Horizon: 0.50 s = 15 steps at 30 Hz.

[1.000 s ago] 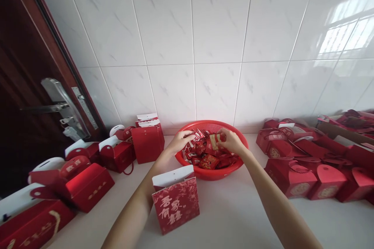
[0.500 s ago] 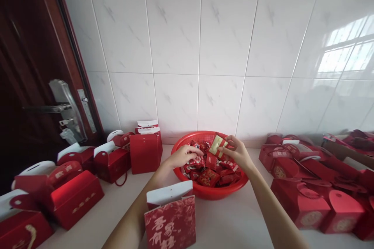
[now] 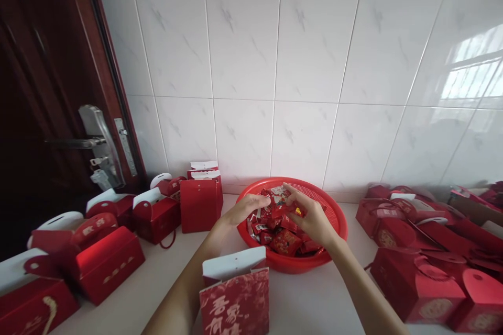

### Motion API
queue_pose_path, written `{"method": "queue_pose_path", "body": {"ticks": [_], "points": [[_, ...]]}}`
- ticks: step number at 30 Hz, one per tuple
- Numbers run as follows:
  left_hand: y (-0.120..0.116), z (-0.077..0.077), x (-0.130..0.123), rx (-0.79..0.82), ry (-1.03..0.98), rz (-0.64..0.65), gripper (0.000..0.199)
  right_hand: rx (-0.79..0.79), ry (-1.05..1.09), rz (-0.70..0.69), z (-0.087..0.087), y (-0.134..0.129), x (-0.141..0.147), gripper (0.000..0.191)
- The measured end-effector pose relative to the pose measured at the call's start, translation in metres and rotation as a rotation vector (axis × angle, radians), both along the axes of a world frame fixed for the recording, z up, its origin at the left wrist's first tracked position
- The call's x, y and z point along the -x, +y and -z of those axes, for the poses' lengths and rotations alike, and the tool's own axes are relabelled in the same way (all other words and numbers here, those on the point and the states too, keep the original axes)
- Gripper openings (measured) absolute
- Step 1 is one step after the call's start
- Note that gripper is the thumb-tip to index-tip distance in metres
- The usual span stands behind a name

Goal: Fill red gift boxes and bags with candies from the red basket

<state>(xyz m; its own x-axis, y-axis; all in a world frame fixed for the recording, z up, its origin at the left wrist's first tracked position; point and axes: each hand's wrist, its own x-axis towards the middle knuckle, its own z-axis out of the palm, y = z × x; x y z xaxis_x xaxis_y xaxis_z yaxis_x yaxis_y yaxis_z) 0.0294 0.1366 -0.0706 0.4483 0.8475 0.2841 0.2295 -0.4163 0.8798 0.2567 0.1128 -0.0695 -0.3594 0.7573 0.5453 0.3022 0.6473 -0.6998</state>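
A red plastic basket [image 3: 341,217] against the wall holds a heap of red-wrapped sweets [image 3: 285,241]. Over its left side is my left hand [image 3: 245,209], fingers closed together beside the sweets; what they hold, if anything, is hidden. My right hand [image 3: 310,217] reaches in from the right, its fingers and thumb apart around the heap, next to a red and white packet [image 3: 280,198]. Whether it grips anything is unclear. An upright patterned red paper box [image 3: 236,298] with its white flap up stands in front of the basket, beside my left forearm.
Red gift boxes [image 3: 110,267] with handles stand at the left, and plain upright ones [image 3: 199,205] beside them near the wall. Many more red boxes [image 3: 418,282] crowd the right. A dark door [image 3: 43,89] with a metal handle is at the far left.
The gold packet between my right fingers is out of sight. A red and white packet shows near both hands, and the view has shifted slightly left.
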Motion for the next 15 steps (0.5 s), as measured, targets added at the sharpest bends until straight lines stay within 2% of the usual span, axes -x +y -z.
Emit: {"method": "queue_pose_path", "body": {"ticks": [3, 6, 9, 11, 15], "points": [[-0.0025, 0.0001, -0.0026, 0.107, -0.045, 0.036, 0.039, -0.020, -0.043, -0.079, -0.0019, -0.0052, -0.0014, 0.014], [-0.0049, -0.0004, -0.0053, 0.125, -0.089, -0.012, 0.042, 0.028, 0.043, -0.147, 0.0000, -0.0061, -0.0016, 0.013], [-0.0077, -0.0027, -0.0067, 0.073, -0.093, -0.011, 0.044, 0.167, 0.209, -0.045, 0.0029, -0.0031, -0.0003, 0.030], [-0.0091, -0.0039, -0.0071, 0.041, -0.087, -0.001, 0.044, 0.216, 0.242, 0.006, 0.0038, -0.0005, 0.0011, 0.042], [-0.0105, -0.0033, -0.0070, 0.015, -0.033, -0.004, 0.039, 0.180, 0.199, -0.093, 0.0032, 0.0025, 0.0027, 0.030]]}}
